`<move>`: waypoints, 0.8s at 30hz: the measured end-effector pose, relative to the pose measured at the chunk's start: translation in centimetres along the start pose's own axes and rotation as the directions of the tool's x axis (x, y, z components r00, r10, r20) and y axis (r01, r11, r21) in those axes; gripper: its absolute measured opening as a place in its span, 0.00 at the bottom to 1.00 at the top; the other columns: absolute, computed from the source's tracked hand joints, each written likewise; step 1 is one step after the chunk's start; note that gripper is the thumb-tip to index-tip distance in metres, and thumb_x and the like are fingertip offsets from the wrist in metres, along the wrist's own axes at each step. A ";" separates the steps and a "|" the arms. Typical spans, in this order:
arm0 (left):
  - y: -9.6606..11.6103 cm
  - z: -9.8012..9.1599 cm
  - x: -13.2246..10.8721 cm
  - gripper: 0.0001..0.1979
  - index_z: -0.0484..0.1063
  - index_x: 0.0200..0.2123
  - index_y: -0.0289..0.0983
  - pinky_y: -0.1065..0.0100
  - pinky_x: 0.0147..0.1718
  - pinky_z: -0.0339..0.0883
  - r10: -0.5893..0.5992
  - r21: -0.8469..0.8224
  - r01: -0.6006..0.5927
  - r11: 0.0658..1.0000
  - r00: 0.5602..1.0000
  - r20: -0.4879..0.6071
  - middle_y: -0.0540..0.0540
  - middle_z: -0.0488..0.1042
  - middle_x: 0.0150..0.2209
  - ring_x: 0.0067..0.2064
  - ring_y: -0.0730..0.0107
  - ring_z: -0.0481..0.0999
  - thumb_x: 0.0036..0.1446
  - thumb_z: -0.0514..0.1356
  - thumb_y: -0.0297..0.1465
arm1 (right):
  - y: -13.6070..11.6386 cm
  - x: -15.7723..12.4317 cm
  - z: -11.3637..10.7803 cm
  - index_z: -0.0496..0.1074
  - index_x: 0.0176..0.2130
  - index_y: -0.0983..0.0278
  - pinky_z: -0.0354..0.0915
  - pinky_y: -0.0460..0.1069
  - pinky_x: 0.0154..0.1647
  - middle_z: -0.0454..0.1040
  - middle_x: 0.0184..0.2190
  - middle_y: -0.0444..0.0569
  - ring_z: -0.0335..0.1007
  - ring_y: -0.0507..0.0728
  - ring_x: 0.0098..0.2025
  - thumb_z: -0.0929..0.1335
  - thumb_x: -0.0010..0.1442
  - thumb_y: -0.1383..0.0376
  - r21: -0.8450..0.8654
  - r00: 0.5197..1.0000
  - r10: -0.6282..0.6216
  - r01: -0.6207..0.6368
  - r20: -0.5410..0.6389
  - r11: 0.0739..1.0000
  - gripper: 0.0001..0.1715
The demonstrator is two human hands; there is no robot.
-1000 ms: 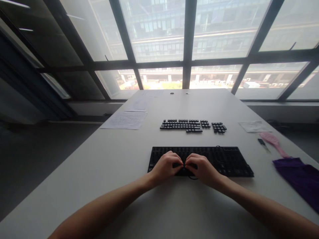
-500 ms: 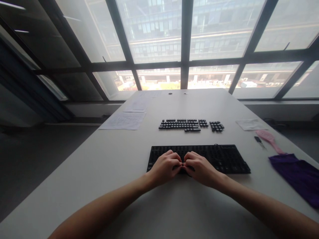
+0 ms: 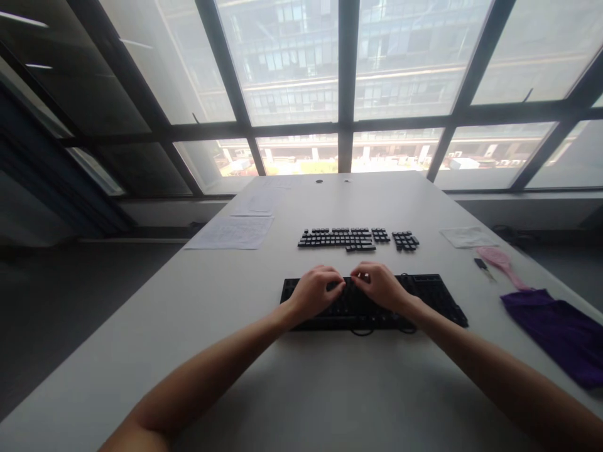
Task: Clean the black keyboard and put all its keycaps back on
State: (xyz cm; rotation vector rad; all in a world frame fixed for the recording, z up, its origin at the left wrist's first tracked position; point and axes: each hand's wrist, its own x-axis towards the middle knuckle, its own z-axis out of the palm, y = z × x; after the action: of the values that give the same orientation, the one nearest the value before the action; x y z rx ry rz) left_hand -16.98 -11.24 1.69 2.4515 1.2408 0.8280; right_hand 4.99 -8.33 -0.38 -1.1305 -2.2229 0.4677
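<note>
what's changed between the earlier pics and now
The left hand and right hand have moved forward, toward the far edge of the keyboard; nearly touching just before, they now show a small gap. Whether anything was gripped or released is too small to tell. The loose keycaps, papers and purple cloth stayed put.

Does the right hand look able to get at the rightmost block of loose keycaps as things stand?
Probably yes: the right hand is over the keyboard, and only flat white tabletop shows between its far edge and those keycaps. Whether its fingertips already hold something is too small to tell.
</note>
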 end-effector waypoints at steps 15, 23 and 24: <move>-5.5 4.9 11.7 0.08 0.84 0.35 0.41 0.60 0.47 0.71 -0.288 0.274 0.273 0.922 0.958 0.017 0.40 0.82 0.37 0.47 0.54 0.78 0.60 0.63 0.32 | 5.5 9.2 0.7 0.80 0.32 0.66 0.58 0.53 0.49 0.79 0.39 0.57 0.65 0.62 0.48 0.66 0.64 0.73 -0.506 0.996 0.012 0.037 0.093 0.862 0.13; -4.9 4.0 11.2 0.07 0.84 0.35 0.42 0.65 0.44 0.72 -0.322 0.223 0.311 0.924 0.947 0.016 0.45 0.83 0.38 0.44 0.60 0.80 0.57 0.64 0.30 | 5.5 9.1 0.6 0.79 0.32 0.65 0.57 0.52 0.49 0.79 0.36 0.55 0.68 0.61 0.45 0.66 0.64 0.73 -0.463 0.995 -0.030 0.072 0.098 0.883 0.13; -4.6 3.5 10.7 0.07 0.84 0.36 0.42 0.66 0.44 0.72 -0.316 0.208 0.307 0.929 0.949 0.011 0.46 0.83 0.38 0.44 0.60 0.80 0.57 0.64 0.30 | 5.3 8.9 0.5 0.79 0.33 0.65 0.58 0.52 0.49 0.79 0.36 0.55 0.68 0.61 0.45 0.66 0.64 0.73 -0.461 0.996 -0.031 0.067 0.085 0.885 0.13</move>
State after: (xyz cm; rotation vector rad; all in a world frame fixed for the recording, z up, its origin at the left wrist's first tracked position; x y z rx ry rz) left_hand -12.86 0.17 0.63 2.3137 1.7167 0.5808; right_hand 3.77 1.97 -0.62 -1.3024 -2.5008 -0.0587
